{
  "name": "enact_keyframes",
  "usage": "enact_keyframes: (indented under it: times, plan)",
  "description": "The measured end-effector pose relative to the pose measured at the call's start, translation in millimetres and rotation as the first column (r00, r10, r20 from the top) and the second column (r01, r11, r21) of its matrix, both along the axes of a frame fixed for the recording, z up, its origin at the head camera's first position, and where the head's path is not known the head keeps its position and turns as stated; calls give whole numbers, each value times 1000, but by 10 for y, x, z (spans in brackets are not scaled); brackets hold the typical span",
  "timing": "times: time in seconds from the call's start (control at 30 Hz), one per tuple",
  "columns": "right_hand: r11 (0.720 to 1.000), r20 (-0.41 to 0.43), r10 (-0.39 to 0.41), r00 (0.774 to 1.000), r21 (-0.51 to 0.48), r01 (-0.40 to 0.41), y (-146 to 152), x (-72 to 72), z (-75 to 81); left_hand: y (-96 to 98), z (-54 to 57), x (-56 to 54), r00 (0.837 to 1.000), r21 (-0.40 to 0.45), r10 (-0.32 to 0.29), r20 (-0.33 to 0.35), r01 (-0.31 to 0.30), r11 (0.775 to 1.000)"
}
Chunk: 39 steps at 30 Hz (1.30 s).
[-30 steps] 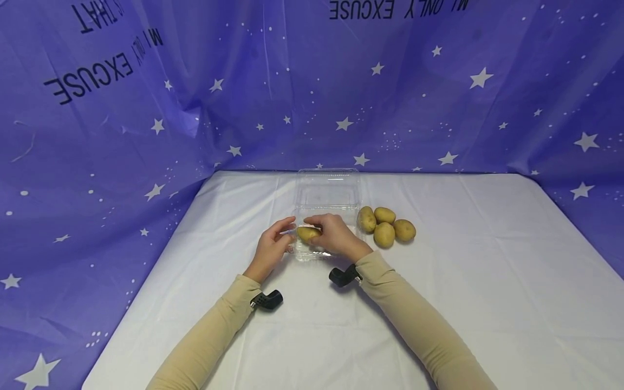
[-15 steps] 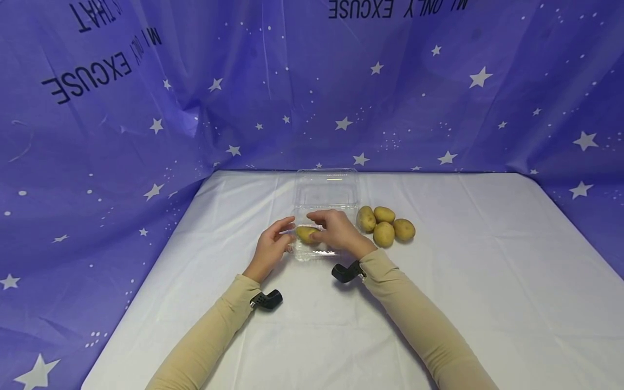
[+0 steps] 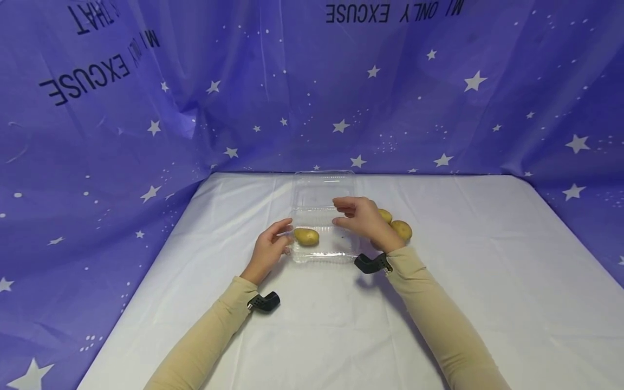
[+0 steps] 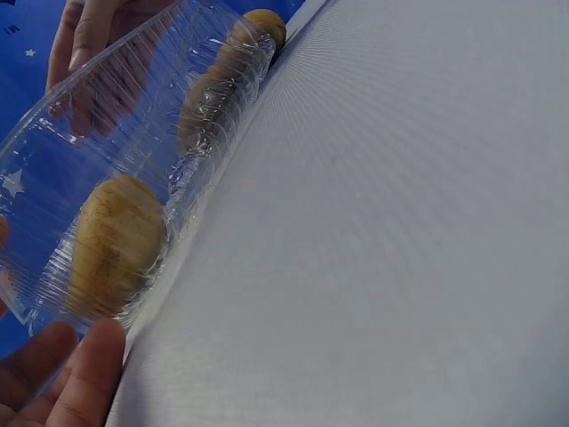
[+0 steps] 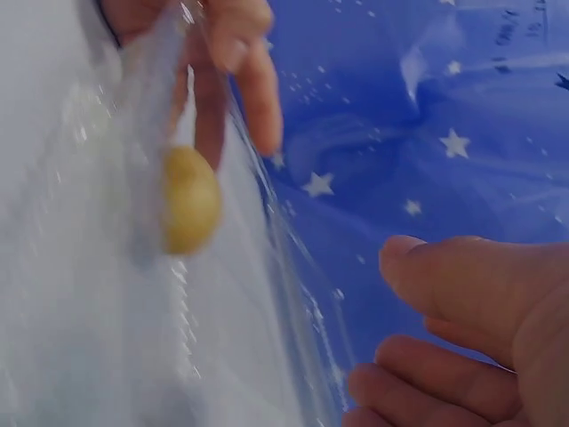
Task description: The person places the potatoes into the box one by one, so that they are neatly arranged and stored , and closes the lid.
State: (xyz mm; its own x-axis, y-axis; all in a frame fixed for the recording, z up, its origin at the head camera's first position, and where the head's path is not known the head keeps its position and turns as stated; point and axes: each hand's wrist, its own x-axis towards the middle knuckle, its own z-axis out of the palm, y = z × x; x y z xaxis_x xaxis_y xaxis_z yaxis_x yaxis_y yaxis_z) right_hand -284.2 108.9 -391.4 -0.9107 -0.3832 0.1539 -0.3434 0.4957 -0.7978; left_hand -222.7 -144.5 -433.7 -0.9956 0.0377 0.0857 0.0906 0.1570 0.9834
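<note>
A single potato [image 3: 306, 236] lies in the left part of the clear plastic clamshell container [image 3: 336, 250], whose lid [image 3: 317, 189] is folded back away from the person. My left hand [image 3: 267, 250] is at the container's left end, fingers loosely extended; in the left wrist view its fingertips [image 4: 98, 360] lie against or very near the end wall. Over the container's right part my right hand [image 3: 365, 219] hovers with nothing in it, thumb and fingers apart. Behind that hand sit more potatoes [image 3: 402, 230], partly hidden by it.
White cloth covers the table [image 3: 312, 336]. A purple curtain [image 3: 414, 108] with white stars and lettering stands behind and at the sides. Each wrist carries a black camera mount, the left [image 3: 265, 301] and the right [image 3: 371, 264].
The right hand has let go of the potato inside the container and moved right, now covering part of the loose potatoes. The left hand has stayed at the container's left end.
</note>
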Motion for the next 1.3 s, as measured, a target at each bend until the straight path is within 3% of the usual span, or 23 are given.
enact_keyframes:
  times: [0.27, 0.5, 0.7, 1.0, 1.23, 1.3]
  plan:
    - [998, -20, -69, 997, -7, 69, 504, -11, 90, -2, -2, 13, 1000, 0, -6, -2, 6, 1000]
    - [985, -46, -162, 986, 51, 164, 996, 23, 149, -2, -6, 5, 1000, -3, -8, -4, 8, 1000]
    - [966, -70, -214, 974, 136, 222, 1281, 90, 113, -5, 1, 9, 1000, -28, 2, -12, -2, 1000]
    - [948, -87, -218, 972, 216, 232, 1550, 140, 19, -2, 11, 9, 1000, -34, 0, -23, -1, 999]
    - [951, -96, -209, 973, 214, 225, 1583, 128, -38, -61, -312, -189, 999, -12, 13, -33, -13, 1000]
    - [953, -99, -204, 974, 206, 220, 1579, 124, -58, -67, -327, -190, 999, 0, 16, -39, -16, 1000]
